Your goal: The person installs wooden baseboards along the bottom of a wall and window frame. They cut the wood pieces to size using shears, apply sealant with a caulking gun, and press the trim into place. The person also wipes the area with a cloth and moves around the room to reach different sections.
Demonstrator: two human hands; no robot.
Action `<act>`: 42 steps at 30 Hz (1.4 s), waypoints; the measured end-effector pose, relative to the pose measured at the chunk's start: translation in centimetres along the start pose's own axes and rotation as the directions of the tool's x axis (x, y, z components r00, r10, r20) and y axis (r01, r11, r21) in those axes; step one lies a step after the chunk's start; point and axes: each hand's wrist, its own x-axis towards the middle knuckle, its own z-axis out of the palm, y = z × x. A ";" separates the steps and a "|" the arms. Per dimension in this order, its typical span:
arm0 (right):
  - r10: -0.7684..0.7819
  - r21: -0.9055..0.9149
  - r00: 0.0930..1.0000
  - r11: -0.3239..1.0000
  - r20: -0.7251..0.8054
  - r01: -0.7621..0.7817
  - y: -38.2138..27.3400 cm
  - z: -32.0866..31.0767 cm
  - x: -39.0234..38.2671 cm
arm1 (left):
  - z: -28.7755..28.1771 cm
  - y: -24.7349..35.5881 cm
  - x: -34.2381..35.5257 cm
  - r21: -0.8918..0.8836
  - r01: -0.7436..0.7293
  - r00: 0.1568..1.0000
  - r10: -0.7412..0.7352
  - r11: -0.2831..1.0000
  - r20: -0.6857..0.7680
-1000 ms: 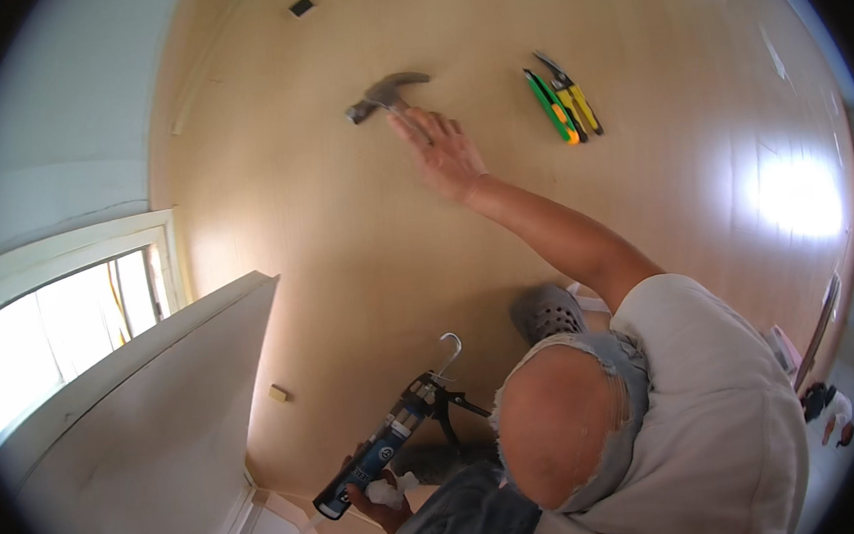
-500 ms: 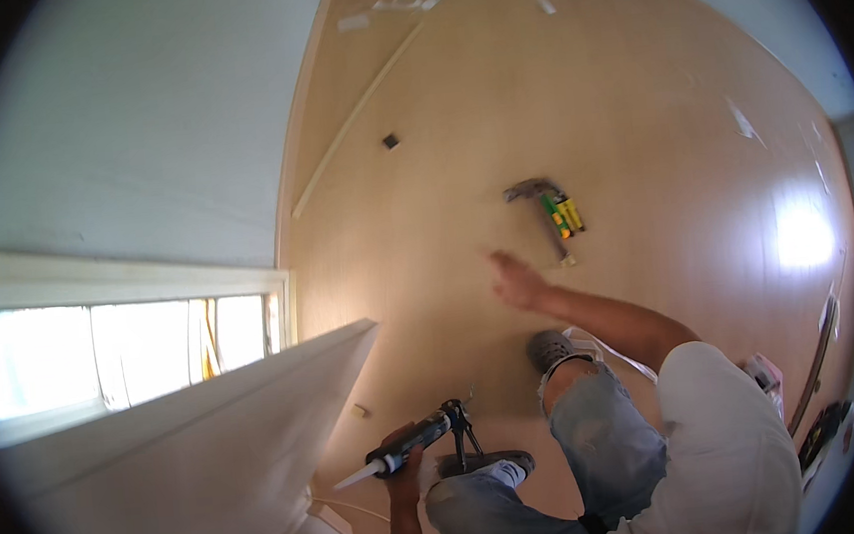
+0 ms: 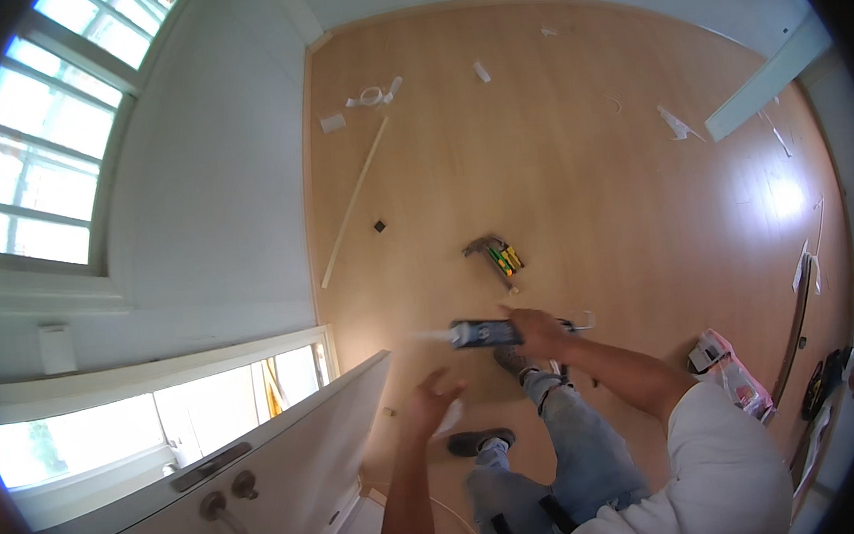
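Your right grip (image 3: 541, 333) is wrapped around the rear part of the caulking gun (image 3: 487, 332); the undersides of its fingers are hidden, so you cannot tell whether one rests on the trigger. Note the long axis of the gun: it lies nearly level across the view, with the pale nozzle (image 3: 434, 336), blurred at its tip, pointing left toward the upper corner of the white door leaf (image 3: 290, 443). From your right grip, the dark body thus extends leftward, above your shoe (image 3: 513, 362) and clear of the floor (image 3: 579, 155).

Your left grip (image 3: 430, 402) stands apart from the gun, below the nozzle and near it. Your right hand is therefore the nearer to the gun, being in contact with it, while your left is closest to its nozzle end. The left fingers appear partly curled; a white wad (image 3: 449, 419) shows just beside them, but blur prevents you from telling whether it is pinched.

Beyond the gun, on the floor, observe the hammer (image 3: 485, 242), its handle slanting toward you, with the green cutter (image 3: 498, 260) and the yellow-handled snips (image 3: 513, 257) close beside it, both untouched.
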 end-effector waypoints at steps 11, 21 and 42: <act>0.717 -0.230 0.693 0.663 -0.079 -0.712 14.2 -15.9 -31.9 | -16.8 -4.7 -2.5 0.458 0.657 0.736 -0.377 0.599 -0.562; 0.851 0.156 0.520 0.524 -0.072 -0.837 10.3 -11.2 -52.1 | -13.9 -4.3 1.0 0.814 0.523 0.823 -0.398 0.251 -0.406; 0.937 0.629 0.334 0.323 -0.105 -0.707 7.8 -5.5 -66.9 | 18.0 -4.2 -16.9 0.959 -0.006 0.991 -0.128 0.284 0.044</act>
